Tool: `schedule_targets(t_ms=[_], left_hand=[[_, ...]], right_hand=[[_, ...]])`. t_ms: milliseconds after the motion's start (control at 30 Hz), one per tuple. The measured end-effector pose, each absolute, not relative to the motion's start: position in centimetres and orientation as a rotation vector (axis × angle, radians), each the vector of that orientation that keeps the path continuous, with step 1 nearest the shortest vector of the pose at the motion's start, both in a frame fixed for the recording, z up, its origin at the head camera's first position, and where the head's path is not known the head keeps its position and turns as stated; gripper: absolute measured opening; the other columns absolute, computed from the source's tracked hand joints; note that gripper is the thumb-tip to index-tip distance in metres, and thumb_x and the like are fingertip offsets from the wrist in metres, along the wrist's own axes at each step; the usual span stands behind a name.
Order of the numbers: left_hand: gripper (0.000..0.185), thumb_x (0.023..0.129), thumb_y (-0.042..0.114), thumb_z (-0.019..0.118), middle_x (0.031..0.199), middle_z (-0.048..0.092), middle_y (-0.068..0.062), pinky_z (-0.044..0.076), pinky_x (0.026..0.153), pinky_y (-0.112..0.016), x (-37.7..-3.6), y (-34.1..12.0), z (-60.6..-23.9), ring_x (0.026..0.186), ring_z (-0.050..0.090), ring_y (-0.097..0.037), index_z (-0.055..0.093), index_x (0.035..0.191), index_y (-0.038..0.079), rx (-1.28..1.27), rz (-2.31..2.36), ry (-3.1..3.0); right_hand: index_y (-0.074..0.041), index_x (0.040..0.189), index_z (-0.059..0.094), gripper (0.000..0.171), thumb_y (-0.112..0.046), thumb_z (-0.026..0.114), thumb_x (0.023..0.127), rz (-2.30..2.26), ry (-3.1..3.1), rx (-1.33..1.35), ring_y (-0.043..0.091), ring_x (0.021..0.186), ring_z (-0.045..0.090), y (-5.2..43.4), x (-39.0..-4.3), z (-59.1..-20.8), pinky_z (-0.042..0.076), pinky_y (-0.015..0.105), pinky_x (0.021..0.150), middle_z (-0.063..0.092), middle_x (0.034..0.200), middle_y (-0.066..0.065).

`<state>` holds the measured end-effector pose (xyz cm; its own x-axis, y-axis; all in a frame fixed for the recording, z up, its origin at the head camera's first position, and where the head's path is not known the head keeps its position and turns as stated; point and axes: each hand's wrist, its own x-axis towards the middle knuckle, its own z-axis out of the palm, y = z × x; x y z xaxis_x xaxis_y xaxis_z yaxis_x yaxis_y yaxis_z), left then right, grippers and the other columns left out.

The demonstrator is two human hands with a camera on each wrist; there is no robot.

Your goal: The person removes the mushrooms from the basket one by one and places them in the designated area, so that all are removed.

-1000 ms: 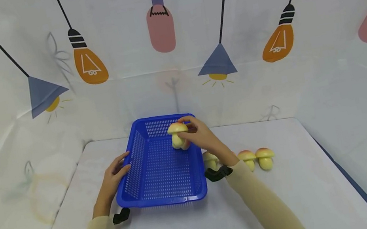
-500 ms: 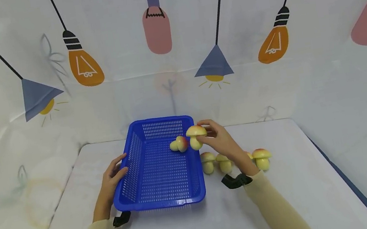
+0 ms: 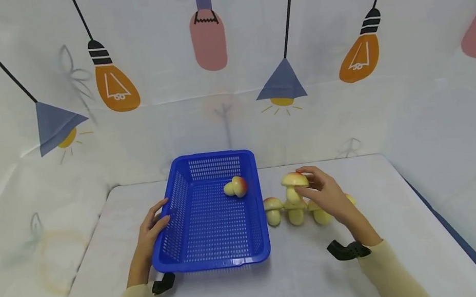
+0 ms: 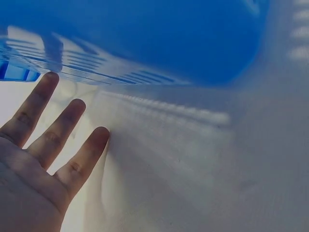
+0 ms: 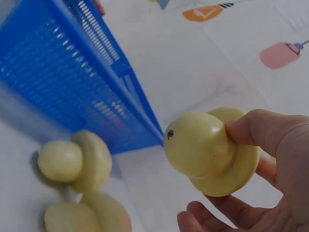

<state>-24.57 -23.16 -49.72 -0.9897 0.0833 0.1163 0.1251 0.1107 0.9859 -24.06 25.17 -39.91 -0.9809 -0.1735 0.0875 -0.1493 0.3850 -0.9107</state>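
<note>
A blue perforated plastic basket (image 3: 213, 264) lies on the white table, with one toy mushroom (image 3: 236, 187) on its side near the back right. My left hand (image 3: 148, 239) touches the basket's left side; in the left wrist view its fingers (image 4: 77, 162) are extended. To the right of the basket, my right hand (image 3: 331, 196) pinches another yellow toy mushroom (image 3: 293, 180) by its cap between thumb and fingers. In the right wrist view the held mushroom's rounded stem (image 5: 195, 145) faces the camera, with a small dark mark on it.
Several more toy mushrooms stand in a row right of the basket, among them a mushroom (image 3: 273, 212) close by its side and another mushroom (image 3: 320, 215) partly behind my right hand. A white backdrop (image 3: 187, 125) printed with lamps rises behind the table.
My right hand has carried the held mushroom from over the basket out to the right, above the row. The mushroom in the basket now shows fully. My left hand stays at the basket's side.
</note>
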Motion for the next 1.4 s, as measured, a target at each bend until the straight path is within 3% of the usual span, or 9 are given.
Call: schedule_targets(t_ms=[167, 533, 633, 733, 833, 1167, 1300, 1400], left_hand=[[0.052, 0.108, 0.023, 0.051, 0.144, 0.050, -0.032, 0.059, 0.079, -0.035, -24.5, -22.9, -49.4, 0.105, 0.068, -0.016, 0.040, 0.159, 0.018, -0.215, -2.056, -2.317], [0.051, 0.108, 0.019, 0.050, 0.143, 0.049, -0.035, 0.059, 0.077, -0.035, -24.3, -22.8, -48.8, 0.103, 0.067, -0.019, 0.040, 0.158, 0.014, -0.216, -2.073, -2.317], [0.051, 0.108, 0.019, 0.050, 0.144, 0.049, -0.035, 0.059, 0.077, -0.036, -24.4, -22.6, -48.8, 0.103, 0.067, -0.022, 0.039, 0.158, 0.014, -0.231, -2.082, -2.321], [0.052, 0.108, 0.019, 0.049, 0.144, 0.049, -0.036, 0.059, 0.077, -0.037, -24.5, -22.4, -48.8, 0.104, 0.068, -0.026, 0.037, 0.159, 0.015, -0.252, -2.077, -2.332], [0.051, 0.108, 0.017, 0.048, 0.142, 0.050, -0.036, 0.059, 0.076, -0.038, -24.4, -22.4, -48.8, 0.103, 0.067, -0.028, 0.037, 0.158, 0.014, -0.245, -2.062, -2.331], [0.051, 0.107, 0.019, 0.048, 0.144, 0.049, -0.034, 0.058, 0.079, -0.036, -24.3, -22.6, -48.6, 0.107, 0.064, -0.030, 0.038, 0.158, 0.017, -0.188, -2.031, -2.372], [0.052, 0.107, 0.020, 0.048, 0.145, 0.049, -0.033, 0.058, 0.079, -0.035, -24.2, -22.7, -48.7, 0.107, 0.064, -0.029, 0.038, 0.158, 0.018, -0.175, -2.020, -2.381], [0.053, 0.108, 0.019, 0.048, 0.145, 0.048, -0.034, 0.058, 0.079, -0.035, -24.2, -22.6, -48.7, 0.107, 0.065, -0.027, 0.037, 0.159, 0.017, -0.186, -2.033, -2.381]], right_hand=[[-0.010, 0.147, 0.049, 0.054, -0.029, 0.069, 0.100, -1.639, 2.664, -0.227, 0.044, 0.131, 0.056, 28.0, -22.5, -40.1, 0.051, 0.020, 0.089, 0.055, 0.144, 0.026], [-0.008, 0.150, 0.045, 0.058, -0.032, 0.067, 0.101, -1.459, 2.831, -0.137, 0.045, 0.130, 0.055, 33.7, -20.3, -40.2, 0.046, 0.013, 0.083, 0.053, 0.146, 0.028], [-0.008, 0.150, 0.046, 0.058, -0.031, 0.068, 0.101, -1.411, 2.884, -0.106, 0.021, 0.123, 0.061, 35.1, -19.7, -40.1, 0.045, 0.010, 0.082, 0.054, 0.145, 0.027], [-0.007, 0.149, 0.047, 0.057, -0.029, 0.069, 0.100, -1.390, 2.916, -0.080, -0.009, 0.110, 0.054, 36.3, -19.1, -40.2, 0.046, 0.009, 0.079, 0.055, 0.143, 0.028], [-0.006, 0.148, 0.047, 0.058, -0.028, 0.069, 0.100, -1.390, 2.917, -0.044, -0.022, 0.101, 0.046, 37.1, -18.7, -40.6, 0.046, 0.010, 0.077, 0.055, 0.142, 0.030], [0.000, 0.148, 0.044, 0.057, -0.025, 0.067, 0.101, -1.388, 2.946, 0.016, -0.021, 0.095, 0.049, 39.6, -18.4, -42.3, 0.049, 0.012, 0.073, 0.055, 0.137, 0.032], [0.001, 0.147, 0.044, 0.057, -0.023, 0.067, 0.101, -1.431, 2.938, -0.008, -0.015, 0.096, 0.055, 40.2, -18.6, -43.1, 0.052, 0.014, 0.073, 0.055, 0.133, 0.027], [0.001, 0.146, 0.044, 0.056, -0.023, 0.067, 0.101, -1.448, 2.939, -0.020, -0.014, 0.095, 0.057, 40.7, -18.6, -43.5, 0.053, 0.014, 0.074, 0.058, 0.128, 0.013]])
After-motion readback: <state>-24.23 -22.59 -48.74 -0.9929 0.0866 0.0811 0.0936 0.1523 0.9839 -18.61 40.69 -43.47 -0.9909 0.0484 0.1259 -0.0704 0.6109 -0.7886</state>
